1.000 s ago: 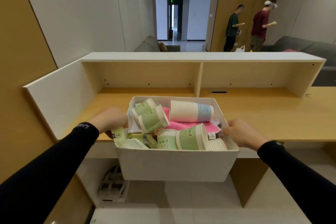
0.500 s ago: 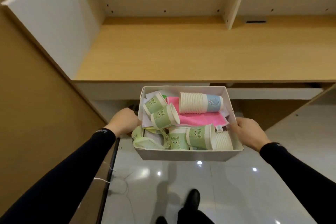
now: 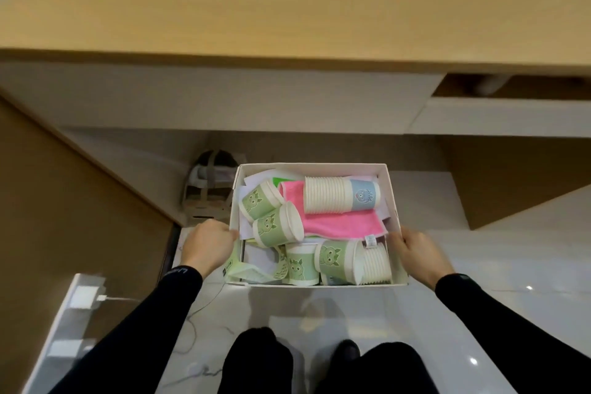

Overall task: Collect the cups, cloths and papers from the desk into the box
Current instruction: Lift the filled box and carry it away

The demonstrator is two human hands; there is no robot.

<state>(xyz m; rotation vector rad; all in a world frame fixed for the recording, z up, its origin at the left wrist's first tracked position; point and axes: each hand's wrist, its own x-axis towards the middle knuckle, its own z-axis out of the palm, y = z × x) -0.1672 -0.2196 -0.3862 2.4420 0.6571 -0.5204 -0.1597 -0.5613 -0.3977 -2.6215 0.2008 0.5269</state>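
I hold a white cardboard box (image 3: pixel 392 192) low above the glossy floor, in front of the desk. My left hand (image 3: pixel 209 246) grips its left wall and my right hand (image 3: pixel 415 249) grips its right wall. Inside lie several green paper cups (image 3: pixel 277 227), a stack of white cups with a blue one (image 3: pixel 341 195), a pink cloth (image 3: pixel 342 224), white papers (image 3: pixel 256 177) and a crumpled green wrapper (image 3: pixel 244 272) that hangs over the left front corner.
The wooden desk top (image 3: pixel 287 3) fills the upper view, with its white front panel (image 3: pixel 224 96) beneath. A white wire rack (image 3: pixel 208 192) sits under the desk behind the box. A charger and cable (image 3: pixel 96 297) lie left. My feet (image 3: pixel 319 358) stand below the box.
The box has come off the desk edge and moved down toward the floor with both hands on it. My view has tilted downward, showing my legs and feet.
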